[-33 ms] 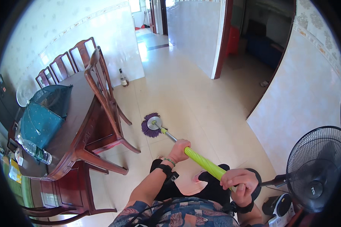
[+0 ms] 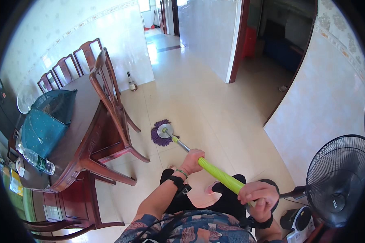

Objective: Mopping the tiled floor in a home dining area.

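Note:
Both my hands grip a mop with a bright green, spiral-ribbed handle (image 2: 220, 174). My left hand (image 2: 192, 161) is closed round the lower shaft, where the green sleeve meets the bare metal tube. Higher up, at the handle's top end, my right hand (image 2: 258, 198) is wrapped round the grip close to my body. The shaft slants away to the left, down to a round purple string mop head (image 2: 158, 140) with a silver disc. Its strands lie spread on the beige tiled floor (image 2: 182, 105), a little right of a wooden chair.
Left stands a dark wooden table (image 2: 85, 89) with a teal food cover (image 2: 48, 127), a plastic bottle (image 2: 36, 161) and wooden chairs (image 2: 105, 81) around it. A glass bottle (image 2: 132, 84) stands by the wall. At right are a black fan (image 2: 337, 182) and a dark doorway (image 2: 271, 69).

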A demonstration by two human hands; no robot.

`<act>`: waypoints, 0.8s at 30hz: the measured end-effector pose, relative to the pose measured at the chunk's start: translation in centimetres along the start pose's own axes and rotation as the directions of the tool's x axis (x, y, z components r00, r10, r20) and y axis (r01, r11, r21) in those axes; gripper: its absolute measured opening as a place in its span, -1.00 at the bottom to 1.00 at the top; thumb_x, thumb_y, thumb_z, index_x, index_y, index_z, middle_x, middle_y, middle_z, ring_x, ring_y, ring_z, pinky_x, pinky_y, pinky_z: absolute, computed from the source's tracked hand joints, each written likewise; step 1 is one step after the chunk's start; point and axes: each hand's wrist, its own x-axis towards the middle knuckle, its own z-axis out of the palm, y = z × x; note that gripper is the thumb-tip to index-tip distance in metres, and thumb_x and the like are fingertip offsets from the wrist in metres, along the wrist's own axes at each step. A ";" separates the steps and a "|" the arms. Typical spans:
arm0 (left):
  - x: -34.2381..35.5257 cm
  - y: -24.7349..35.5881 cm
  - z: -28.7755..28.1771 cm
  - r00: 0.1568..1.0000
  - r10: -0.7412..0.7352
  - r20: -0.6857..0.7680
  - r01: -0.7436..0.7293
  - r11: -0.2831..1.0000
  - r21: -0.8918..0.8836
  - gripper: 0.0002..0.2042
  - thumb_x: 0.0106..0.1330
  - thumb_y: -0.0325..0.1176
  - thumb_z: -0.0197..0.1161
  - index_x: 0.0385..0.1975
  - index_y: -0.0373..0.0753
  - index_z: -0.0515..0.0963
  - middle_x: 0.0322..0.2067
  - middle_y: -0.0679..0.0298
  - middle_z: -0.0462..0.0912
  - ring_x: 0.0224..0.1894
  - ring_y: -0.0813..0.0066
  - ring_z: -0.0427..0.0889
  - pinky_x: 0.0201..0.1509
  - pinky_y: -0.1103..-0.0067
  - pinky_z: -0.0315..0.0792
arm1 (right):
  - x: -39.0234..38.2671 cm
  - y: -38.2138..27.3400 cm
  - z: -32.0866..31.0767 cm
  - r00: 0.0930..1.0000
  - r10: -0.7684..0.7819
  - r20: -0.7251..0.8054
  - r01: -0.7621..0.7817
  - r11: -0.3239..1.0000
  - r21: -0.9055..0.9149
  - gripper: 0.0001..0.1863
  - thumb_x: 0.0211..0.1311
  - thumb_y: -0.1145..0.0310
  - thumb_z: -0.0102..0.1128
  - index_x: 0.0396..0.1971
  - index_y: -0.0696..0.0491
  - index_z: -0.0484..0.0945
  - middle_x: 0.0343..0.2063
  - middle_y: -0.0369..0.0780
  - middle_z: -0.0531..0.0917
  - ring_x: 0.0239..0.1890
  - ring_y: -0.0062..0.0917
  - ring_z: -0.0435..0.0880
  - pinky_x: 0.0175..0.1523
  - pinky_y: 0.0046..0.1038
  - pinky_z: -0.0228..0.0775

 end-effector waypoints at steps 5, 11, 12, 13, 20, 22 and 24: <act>-0.5 5.8 1.7 0.999 -0.002 0.042 0.002 1.000 0.004 -0.78 -0.08 -0.39 0.38 -0.54 -0.17 0.42 -0.56 0.19 0.50 -0.40 0.07 0.52 -0.31 0.30 0.38 | -0.1 -4.2 -5.5 0.985 -0.025 0.172 0.004 0.992 0.122 -0.85 0.34 0.45 -0.02 -0.31 0.19 0.51 -0.61 -0.13 0.62 -0.67 -0.36 0.61 -0.52 -0.33 0.56; -0.8 11.8 2.1 0.976 0.034 0.216 0.003 0.986 -0.169 -0.78 -0.02 -0.33 0.40 -0.48 -0.12 0.46 -0.58 0.19 0.51 -0.40 0.11 0.58 -0.33 0.28 0.43 | -0.2 -8.9 -10.1 0.985 -0.149 0.082 0.110 0.926 0.360 -0.86 -0.12 0.61 0.21 -0.53 0.18 0.43 -0.78 -0.18 0.53 -0.82 -0.46 0.57 -0.65 -0.41 0.60; -0.7 11.9 1.9 0.974 0.046 0.223 -0.006 0.984 -0.177 -0.79 -0.01 -0.34 0.40 -0.46 -0.12 0.46 -0.58 0.21 0.51 -0.41 0.12 0.58 -0.34 0.29 0.44 | -0.3 -9.0 -10.1 0.980 -0.182 0.078 0.140 0.915 0.378 -0.86 -0.11 0.62 0.21 -0.53 0.19 0.42 -0.78 -0.17 0.54 -0.81 -0.45 0.58 -0.65 -0.41 0.60; -0.7 11.9 1.9 0.974 0.069 0.215 -0.027 0.981 -0.195 -0.79 0.00 -0.35 0.39 -0.45 -0.11 0.46 -0.58 0.22 0.51 -0.42 0.13 0.58 -0.34 0.30 0.44 | -0.5 -9.0 -9.8 0.974 -0.214 0.072 0.169 0.903 0.396 -0.87 -0.09 0.63 0.20 -0.53 0.19 0.42 -0.79 -0.16 0.54 -0.81 -0.45 0.59 -0.65 -0.42 0.61; -0.8 9.8 2.4 0.993 0.115 -0.018 -0.116 0.986 -0.123 -0.77 -0.01 -0.41 0.38 -0.40 -0.07 0.44 -0.60 0.30 0.50 -0.49 0.24 0.60 -0.43 0.38 0.45 | 2.7 -6.9 -7.5 0.949 -0.287 0.128 0.157 0.785 0.599 -0.87 -0.05 0.63 0.20 -0.60 0.15 0.41 -0.74 -0.15 0.58 -0.78 -0.49 0.63 -0.66 -0.46 0.60; -0.6 8.7 2.3 0.993 0.114 -0.017 -0.115 0.990 -0.087 -0.76 -0.01 -0.40 0.36 -0.38 -0.05 0.43 -0.61 0.32 0.49 -0.51 0.24 0.60 -0.46 0.36 0.44 | 3.1 -6.6 -6.1 0.964 -0.260 0.053 0.187 0.806 0.561 -0.87 -0.02 0.60 0.20 -0.60 0.14 0.41 -0.75 -0.18 0.55 -0.80 -0.53 0.58 -0.68 -0.51 0.57; -0.1 7.2 2.2 0.995 0.100 -0.012 -0.101 0.993 -0.067 -0.76 0.00 -0.41 0.35 -0.37 -0.05 0.42 -0.62 0.33 0.48 -0.53 0.24 0.59 -0.48 0.35 0.43 | 2.8 -6.3 -4.2 0.969 -0.196 -0.151 0.242 0.877 0.415 -0.89 0.03 0.55 0.19 -0.55 0.12 0.41 -0.75 -0.23 0.51 -0.84 -0.58 0.51 -0.72 -0.59 0.50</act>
